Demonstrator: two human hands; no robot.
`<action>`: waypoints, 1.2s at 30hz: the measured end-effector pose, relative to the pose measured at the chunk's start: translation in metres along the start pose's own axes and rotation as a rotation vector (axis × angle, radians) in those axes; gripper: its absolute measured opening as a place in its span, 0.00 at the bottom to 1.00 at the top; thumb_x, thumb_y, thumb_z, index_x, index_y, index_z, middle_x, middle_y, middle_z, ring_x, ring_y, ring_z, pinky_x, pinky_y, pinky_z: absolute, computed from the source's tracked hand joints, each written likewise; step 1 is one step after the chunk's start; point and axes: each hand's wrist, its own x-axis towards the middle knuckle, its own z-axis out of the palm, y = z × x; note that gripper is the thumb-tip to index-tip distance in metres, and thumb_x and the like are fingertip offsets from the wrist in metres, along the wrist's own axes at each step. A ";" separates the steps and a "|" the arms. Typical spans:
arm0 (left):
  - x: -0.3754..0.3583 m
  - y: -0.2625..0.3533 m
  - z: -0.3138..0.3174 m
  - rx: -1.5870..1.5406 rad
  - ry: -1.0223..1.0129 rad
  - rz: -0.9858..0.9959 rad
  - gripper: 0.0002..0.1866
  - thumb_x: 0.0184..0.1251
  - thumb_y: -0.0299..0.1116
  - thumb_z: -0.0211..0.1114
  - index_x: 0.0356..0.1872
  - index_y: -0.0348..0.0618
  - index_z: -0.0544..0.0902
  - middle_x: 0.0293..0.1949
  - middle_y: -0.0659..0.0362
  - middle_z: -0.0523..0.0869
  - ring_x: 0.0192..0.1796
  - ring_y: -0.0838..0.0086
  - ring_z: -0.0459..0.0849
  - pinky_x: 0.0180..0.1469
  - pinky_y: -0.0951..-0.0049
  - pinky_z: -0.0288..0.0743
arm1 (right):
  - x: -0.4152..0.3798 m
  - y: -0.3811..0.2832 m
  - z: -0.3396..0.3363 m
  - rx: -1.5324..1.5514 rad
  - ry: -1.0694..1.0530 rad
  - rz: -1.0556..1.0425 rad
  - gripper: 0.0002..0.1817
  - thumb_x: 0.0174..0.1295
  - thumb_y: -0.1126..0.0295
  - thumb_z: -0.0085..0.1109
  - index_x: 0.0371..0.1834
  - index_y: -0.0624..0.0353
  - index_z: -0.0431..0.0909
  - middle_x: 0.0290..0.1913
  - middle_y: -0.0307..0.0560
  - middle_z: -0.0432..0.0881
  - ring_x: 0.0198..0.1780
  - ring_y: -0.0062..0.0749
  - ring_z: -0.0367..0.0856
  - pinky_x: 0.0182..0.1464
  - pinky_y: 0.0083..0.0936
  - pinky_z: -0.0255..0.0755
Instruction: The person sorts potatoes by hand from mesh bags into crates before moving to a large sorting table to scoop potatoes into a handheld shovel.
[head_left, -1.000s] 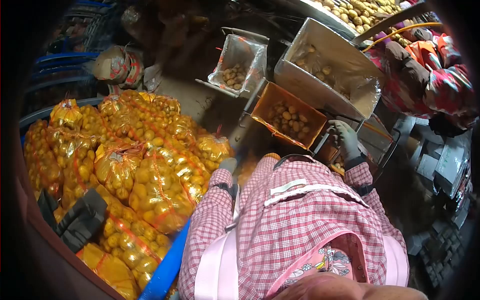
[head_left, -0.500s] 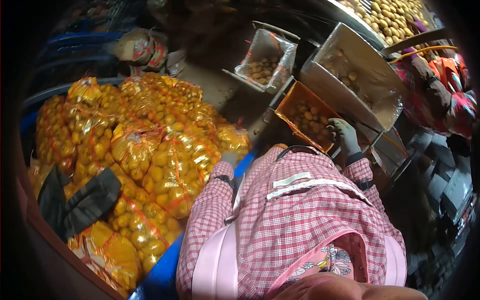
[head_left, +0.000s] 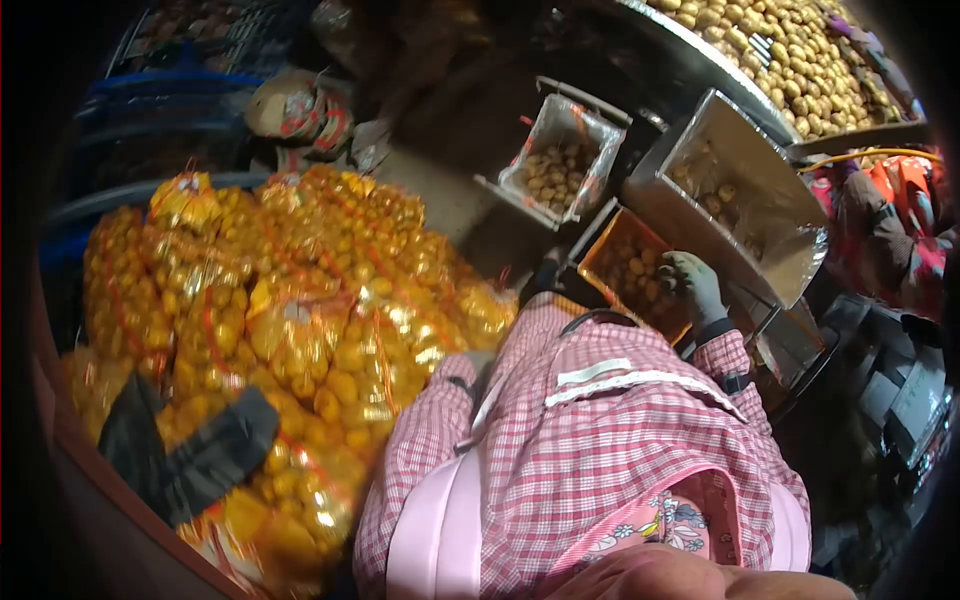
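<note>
My right hand (head_left: 690,285), in a grey glove, grips the near rim of an open orange net bag (head_left: 625,265) partly filled with potatoes. The bag hangs under a metal chute (head_left: 745,190). My left hand is hidden behind my checked sleeve (head_left: 430,430) and apron, close to the heap of filled orange net bags (head_left: 300,300) on my left.
A second, pale bag of potatoes (head_left: 560,160) hangs farther back. Loose potatoes cover a sorting belt (head_left: 800,60) at the top right. A co-worker's red and orange sleeve (head_left: 900,215) is at the right. A black cloth (head_left: 190,450) lies on the heap. Blue crates (head_left: 150,100) stand behind.
My view has swung to the right and downward, so the heap of bags looks nearer. My left glove, seen earlier beside the heap, has gone out of sight. My right hand stays on the orange bag.
</note>
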 end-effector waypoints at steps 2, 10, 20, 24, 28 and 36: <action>0.011 0.000 -0.009 0.032 -0.009 0.101 0.15 0.74 0.44 0.62 0.41 0.44 0.89 0.36 0.54 0.91 0.36 0.62 0.87 0.39 0.59 0.79 | 0.013 -0.033 0.035 0.043 0.034 0.080 0.14 0.79 0.64 0.59 0.57 0.62 0.85 0.42 0.41 0.87 0.36 0.22 0.81 0.39 0.22 0.77; 0.066 -0.010 -0.040 0.090 -0.002 0.384 0.14 0.71 0.43 0.63 0.40 0.42 0.88 0.39 0.50 0.91 0.42 0.53 0.89 0.44 0.56 0.81 | 0.192 -0.186 0.050 -0.894 0.317 -0.619 0.31 0.72 0.54 0.70 0.71 0.63 0.80 0.65 0.55 0.87 0.65 0.38 0.85 0.67 0.31 0.76; 0.106 -0.019 -0.085 0.054 0.067 0.451 0.13 0.67 0.41 0.65 0.40 0.42 0.87 0.41 0.48 0.91 0.45 0.48 0.90 0.47 0.53 0.82 | 0.312 -0.363 0.066 -1.427 0.516 -0.211 0.59 0.59 0.28 0.68 0.85 0.58 0.63 0.76 0.64 0.76 0.77 0.56 0.75 0.75 0.43 0.70; 0.116 -0.021 -0.111 0.058 0.072 0.463 0.12 0.66 0.41 0.65 0.40 0.42 0.87 0.41 0.47 0.91 0.45 0.47 0.89 0.47 0.52 0.82 | 0.354 -0.352 0.040 -1.554 0.565 -0.127 0.65 0.58 0.23 0.65 0.87 0.61 0.58 0.84 0.63 0.65 0.85 0.54 0.62 0.83 0.42 0.58; 0.122 -0.002 -0.162 0.119 0.140 0.530 0.12 0.65 0.40 0.66 0.40 0.42 0.87 0.42 0.47 0.91 0.45 0.45 0.89 0.47 0.51 0.83 | 0.341 -0.339 0.061 -1.559 0.633 -0.067 0.61 0.61 0.26 0.63 0.88 0.55 0.54 0.88 0.60 0.55 0.88 0.55 0.53 0.86 0.50 0.51; 0.102 0.019 -0.289 0.353 0.142 0.441 0.10 0.62 0.36 0.68 0.40 0.45 0.89 0.45 0.47 0.92 0.48 0.46 0.90 0.50 0.48 0.84 | 0.330 -0.331 0.090 -1.467 0.711 0.013 0.64 0.59 0.24 0.63 0.91 0.47 0.47 0.92 0.48 0.42 0.92 0.51 0.37 0.86 0.62 0.42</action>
